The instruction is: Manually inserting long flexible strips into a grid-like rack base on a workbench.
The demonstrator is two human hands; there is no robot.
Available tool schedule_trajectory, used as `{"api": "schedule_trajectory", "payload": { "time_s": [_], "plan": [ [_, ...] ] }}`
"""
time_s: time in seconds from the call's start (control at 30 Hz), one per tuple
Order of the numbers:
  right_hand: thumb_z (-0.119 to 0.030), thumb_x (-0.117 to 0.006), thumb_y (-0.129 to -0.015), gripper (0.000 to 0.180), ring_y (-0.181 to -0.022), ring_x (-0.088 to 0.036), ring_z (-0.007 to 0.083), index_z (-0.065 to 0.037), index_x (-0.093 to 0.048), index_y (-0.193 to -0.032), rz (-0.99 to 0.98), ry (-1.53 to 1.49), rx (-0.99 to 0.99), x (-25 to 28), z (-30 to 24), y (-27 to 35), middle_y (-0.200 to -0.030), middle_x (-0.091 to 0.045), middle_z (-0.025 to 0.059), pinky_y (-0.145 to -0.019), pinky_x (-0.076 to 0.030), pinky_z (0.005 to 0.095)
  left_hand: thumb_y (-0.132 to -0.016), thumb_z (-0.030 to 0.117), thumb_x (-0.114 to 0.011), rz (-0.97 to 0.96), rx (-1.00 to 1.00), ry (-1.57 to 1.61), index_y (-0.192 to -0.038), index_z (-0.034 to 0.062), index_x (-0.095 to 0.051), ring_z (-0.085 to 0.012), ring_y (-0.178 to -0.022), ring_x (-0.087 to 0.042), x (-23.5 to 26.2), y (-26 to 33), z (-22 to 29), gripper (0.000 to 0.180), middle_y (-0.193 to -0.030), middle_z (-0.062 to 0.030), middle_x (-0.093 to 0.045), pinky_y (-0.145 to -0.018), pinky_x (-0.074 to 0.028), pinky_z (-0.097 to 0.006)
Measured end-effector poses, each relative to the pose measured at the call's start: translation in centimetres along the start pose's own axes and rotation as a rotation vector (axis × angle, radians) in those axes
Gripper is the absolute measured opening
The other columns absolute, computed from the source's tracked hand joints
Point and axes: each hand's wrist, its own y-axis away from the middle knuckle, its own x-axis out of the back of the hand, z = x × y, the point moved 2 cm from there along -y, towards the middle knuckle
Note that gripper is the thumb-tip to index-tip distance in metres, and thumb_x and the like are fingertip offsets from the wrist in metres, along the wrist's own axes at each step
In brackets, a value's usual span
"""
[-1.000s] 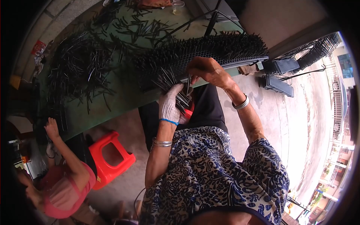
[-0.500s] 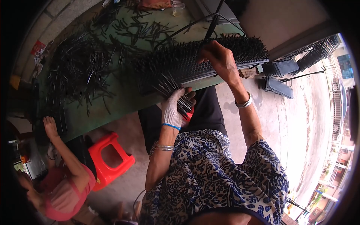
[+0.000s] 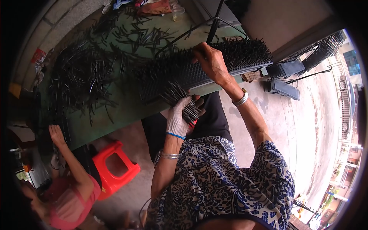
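My left hand (image 3: pixel 177 117), in a white knitted glove with a blue cuff edge, grips a bundle of thin black rods (image 3: pixel 190 111) just in front of the table edge. A long black rack with a honeycomb of holes (image 3: pixel 191 76) lies slantwise on the green table, many black rods standing upright in its far part. Over the rack's middle is my bare right hand (image 3: pixel 213 65), with its fingers drawn together and pointing down at the holes. Whatever those fingers hold is hidden. A large heap of loose black rods (image 3: pixel 82 71) spreads over the table to the left.
A red plastic stool (image 3: pixel 115 168) stands below the table at left, beside another person in pink (image 3: pixel 73 203). A black metal frame (image 3: pixel 214 27) rises behind the rack. Grey boxes (image 3: pixel 283 89) sit at right. Cloths and a clear cup (image 3: pixel 177 15) lie at the back.
My right hand has shifted left along the rack. My left hand, still holding the rods, has dropped slightly toward me. The other person's hand has moved a little.
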Motion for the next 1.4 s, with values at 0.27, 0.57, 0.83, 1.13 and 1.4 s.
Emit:
{"api": "schedule_trajectory", "payload": {
  "time_s": [0.27, 0.57, 0.83, 1.13, 1.4],
  "plan": [
    [-0.002, -0.054, -0.090, 0.004, -0.067, -0.066, 0.0291, 0.002, -0.054, -0.092, -0.010, 0.155, 0.153, -0.6, -0.3, -0.6, -0.071, -0.062, 0.0135, -0.062, -0.050, 0.0364, -0.088, 0.008, -0.062, 0.110, -0.054, -0.062, -0.103, 0.0051, -0.064, -0.0263, -0.073, -0.068, -0.6, -0.1, 0.4, 0.016, -0.083, -0.0119, -0.068, -0.063, -0.059, -0.041],
    [-0.004, -0.055, -0.089, 0.007, -0.070, -0.064, 0.0323, 0.001, -0.053, -0.093, -0.176, 0.256, 0.110, -1.8, 1.1, -1.1, -0.080, -0.060, 0.0164, -0.064, -0.050, 0.0398, -0.084, 0.005, -0.067, 0.231, -0.163, -0.112, -0.093, -0.0040, -0.063, -0.0222, -0.055, -0.064, -1.6, 0.5, 0.8, 0.013, -0.072, -0.0143, -0.066, -0.050, -0.056, -0.032],
    [0.000, -0.065, -0.076, 0.024, -0.083, -0.060, 0.0376, 0.000, -0.053, -0.097, -0.240, 0.260, 0.278, -2.2, -0.2, -1.3, -0.089, -0.057, 0.0156, -0.067, -0.050, 0.0439, -0.089, 0.014, -0.065, 0.143, -0.099, -0.176, -0.095, 0.0022, -0.066, -0.0200, -0.067, -0.065, -0.6, 0.1, 0.9, 0.013, -0.079, -0.0091, -0.067, -0.061, -0.055, -0.032],
    [0.001, -0.065, -0.073, 0.030, -0.084, -0.059, 0.0379, -0.004, -0.057, -0.102, -0.339, 0.350, 0.299, -2.5, 0.0, -2.2, -0.088, -0.056, 0.0151, -0.069, -0.051, 0.0434, -0.089, 0.015, -0.066, 0.113, -0.192, -0.264, -0.091, 0.0029, -0.067, -0.0190, -0.065, -0.065, -0.9, 0.4, 1.0, 0.012, -0.078, -0.0075, -0.067, -0.059, -0.055, -0.032],
    [-0.011, -0.065, -0.081, 0.027, -0.079, -0.062, 0.0305, -0.012, -0.067, -0.109, -0.127, 0.447, 0.259, -2.4, 0.1, -0.2, -0.089, -0.058, 0.0114, -0.066, -0.052, 0.0386, -0.089, 0.017, -0.065, 0.129, -0.167, -0.272, -0.091, 0.0031, -0.067, -0.0189, -0.065, -0.065, -0.5, 0.5, 0.9, 0.014, -0.077, -0.0075, -0.067, -0.059, -0.055, -0.032]
  ]
}}
